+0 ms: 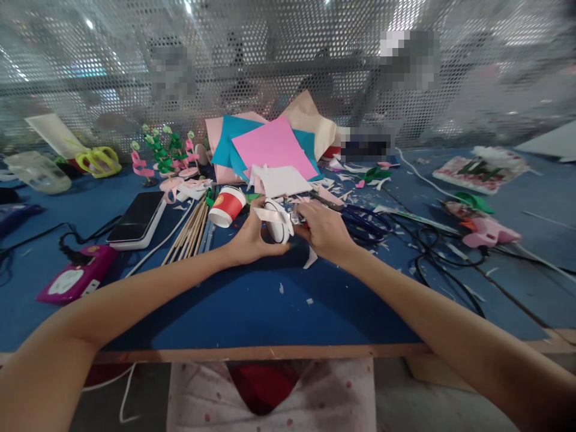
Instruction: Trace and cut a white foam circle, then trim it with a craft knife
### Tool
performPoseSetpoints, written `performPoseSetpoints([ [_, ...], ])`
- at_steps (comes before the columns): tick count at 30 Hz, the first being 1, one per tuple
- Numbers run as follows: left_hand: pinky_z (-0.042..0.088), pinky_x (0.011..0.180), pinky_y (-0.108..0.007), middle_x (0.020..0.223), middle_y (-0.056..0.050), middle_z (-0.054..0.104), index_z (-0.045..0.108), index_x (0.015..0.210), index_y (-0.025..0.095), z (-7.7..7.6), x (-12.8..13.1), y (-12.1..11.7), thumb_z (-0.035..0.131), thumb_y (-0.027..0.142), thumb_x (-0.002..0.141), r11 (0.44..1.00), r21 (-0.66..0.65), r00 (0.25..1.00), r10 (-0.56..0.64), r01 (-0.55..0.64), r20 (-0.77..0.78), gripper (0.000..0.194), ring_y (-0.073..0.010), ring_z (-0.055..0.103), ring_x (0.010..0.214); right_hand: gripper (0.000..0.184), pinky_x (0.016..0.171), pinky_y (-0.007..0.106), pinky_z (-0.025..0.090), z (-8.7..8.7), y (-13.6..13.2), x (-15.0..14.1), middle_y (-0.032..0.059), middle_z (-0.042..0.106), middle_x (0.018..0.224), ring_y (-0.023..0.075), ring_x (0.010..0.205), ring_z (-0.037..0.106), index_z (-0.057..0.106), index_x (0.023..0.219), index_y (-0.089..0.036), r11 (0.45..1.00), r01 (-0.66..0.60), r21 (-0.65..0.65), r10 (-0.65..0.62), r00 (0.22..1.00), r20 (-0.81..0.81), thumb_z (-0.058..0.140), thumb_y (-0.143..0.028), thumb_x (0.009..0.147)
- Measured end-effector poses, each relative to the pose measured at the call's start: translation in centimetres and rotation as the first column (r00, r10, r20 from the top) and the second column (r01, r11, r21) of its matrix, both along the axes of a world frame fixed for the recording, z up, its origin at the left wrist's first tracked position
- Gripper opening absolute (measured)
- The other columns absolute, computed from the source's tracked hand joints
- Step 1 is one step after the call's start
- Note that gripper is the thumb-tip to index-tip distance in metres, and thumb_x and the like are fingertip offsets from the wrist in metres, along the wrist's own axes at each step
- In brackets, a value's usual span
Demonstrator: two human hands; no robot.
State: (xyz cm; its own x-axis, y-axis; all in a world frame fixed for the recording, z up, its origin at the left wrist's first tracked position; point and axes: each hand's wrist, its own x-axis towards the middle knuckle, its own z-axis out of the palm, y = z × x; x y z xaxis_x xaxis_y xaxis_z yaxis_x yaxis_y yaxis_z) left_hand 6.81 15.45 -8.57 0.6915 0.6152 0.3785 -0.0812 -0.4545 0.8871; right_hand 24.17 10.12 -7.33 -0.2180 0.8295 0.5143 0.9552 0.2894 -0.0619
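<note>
Both hands meet above the middle of the blue table [252, 306]. My left hand [250, 239] is closed around a looped white paper strip [276, 221], holding it from the left. My right hand [324, 231] pinches the same strip from the right, with a small shiny object at its fingertips that I cannot make out. A red and white paper cup [227, 206] lies on its side just left of my left hand. Dark-handled scissors [362, 219] lie just right of my right hand.
Pink, blue and beige paper sheets [270, 147] are piled behind the hands. Wooden sticks [191, 231], a phone [136, 217] and a pink box [76, 277] lie left. Paper flower models [164, 157] stand far left. A pink glue gun [488, 231] and black cables [443, 255] lie right.
</note>
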Motion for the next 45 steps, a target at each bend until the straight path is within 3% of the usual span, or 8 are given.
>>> performPoseSetpoints([
  [4,0.053,0.079,-0.034,0.113,-0.009,0.047,0.022,0.125,0.020,-0.2,0.1,0.2,0.073,0.029,0.062,0.998,-0.061,1.000,0.005,-0.005,-0.003,0.081,-0.0194,0.055,0.095,0.013,0.059,0.028,0.033,-0.2,0.3,0.4,0.0105,0.065,0.083,0.0223,0.077,0.055,0.057,0.088,-0.016,0.999,0.035,-0.004,-0.035,0.999,0.007,0.050,-0.020,0.079],
  [15,0.045,0.095,-0.042,0.119,-0.015,0.049,0.030,0.126,0.013,-0.2,0.0,0.7,0.074,0.029,0.059,0.972,0.223,0.995,0.092,-0.079,-0.050,0.082,-0.0279,0.049,0.113,0.015,0.062,0.029,0.034,0.0,0.2,0.6,0.0121,0.065,0.084,0.0229,0.080,0.056,0.057,0.090,-0.014,0.997,0.040,-0.067,-0.037,0.998,0.047,0.050,-0.017,0.077],
  [17,0.041,0.100,-0.046,0.122,-0.016,0.047,0.032,0.125,0.012,-0.3,-0.1,0.5,0.073,0.029,0.060,0.958,0.277,0.988,0.110,-0.077,-0.105,0.079,-0.0300,0.048,0.116,0.015,0.062,0.029,0.035,-0.1,0.1,0.3,0.0122,0.065,0.084,0.0233,0.081,0.057,0.057,0.090,-0.014,0.995,0.055,-0.083,-0.053,0.998,0.019,0.048,-0.018,0.079],
  [22,0.034,0.107,-0.049,0.132,-0.019,0.040,0.030,0.127,0.013,-0.3,0.1,-0.5,0.075,0.029,0.056,0.922,0.384,0.946,0.077,0.053,-0.315,0.085,-0.0346,0.039,0.127,0.020,0.064,0.029,0.037,-0.3,0.4,-0.2,0.0128,0.066,0.089,0.0237,0.083,0.058,0.057,0.093,-0.014,0.991,0.096,-0.094,-0.102,0.993,-0.055,0.042,-0.021,0.082],
  [29,0.029,0.109,-0.051,0.132,-0.023,0.036,0.022,0.126,0.011,0.0,0.2,-0.3,0.075,0.034,0.058,0.962,0.232,0.953,0.200,-0.147,-0.228,0.090,-0.0346,0.037,0.127,0.019,0.056,0.029,0.031,-0.4,1.1,0.6,0.0095,0.062,0.073,0.0219,0.068,0.054,0.053,0.082,-0.017,0.973,0.233,0.007,-0.231,0.968,-0.098,0.039,-0.029,0.084],
  [33,0.036,0.104,-0.054,0.127,-0.021,0.040,0.023,0.125,0.013,-0.3,0.3,0.3,0.078,0.036,0.056,0.977,0.074,0.962,0.208,-0.198,-0.176,0.091,-0.0354,0.042,0.123,0.017,0.056,0.029,0.031,-0.2,1.0,0.9,0.0082,0.058,0.070,0.0205,0.067,0.052,0.048,0.076,-0.019,0.976,0.187,0.112,-0.176,0.979,-0.102,0.040,-0.031,0.084],
  [37,0.045,0.097,-0.051,0.126,-0.017,0.043,0.030,0.124,0.017,-0.6,0.4,0.6,0.079,0.034,0.057,0.987,-0.028,0.983,0.154,-0.157,-0.098,0.084,-0.0331,0.045,0.120,0.014,0.058,0.029,0.032,-0.1,1.0,1.3,0.0067,0.056,0.070,0.0202,0.068,0.050,0.046,0.076,-0.020,0.974,0.115,0.193,-0.102,0.992,-0.074,0.041,-0.031,0.082],
  [45,0.048,0.095,-0.050,0.138,-0.012,0.032,0.025,0.134,0.027,-1.0,0.6,0.9,0.077,0.028,0.060,0.995,-0.088,0.996,0.059,-0.053,0.061,0.090,-0.0307,0.045,0.121,0.007,0.064,0.033,0.038,-0.7,1.3,1.8,0.0082,0.058,0.074,0.0222,0.072,0.049,0.050,0.077,-0.020,0.981,0.006,0.193,-0.006,1.000,-0.001,0.046,-0.024,0.073],
])
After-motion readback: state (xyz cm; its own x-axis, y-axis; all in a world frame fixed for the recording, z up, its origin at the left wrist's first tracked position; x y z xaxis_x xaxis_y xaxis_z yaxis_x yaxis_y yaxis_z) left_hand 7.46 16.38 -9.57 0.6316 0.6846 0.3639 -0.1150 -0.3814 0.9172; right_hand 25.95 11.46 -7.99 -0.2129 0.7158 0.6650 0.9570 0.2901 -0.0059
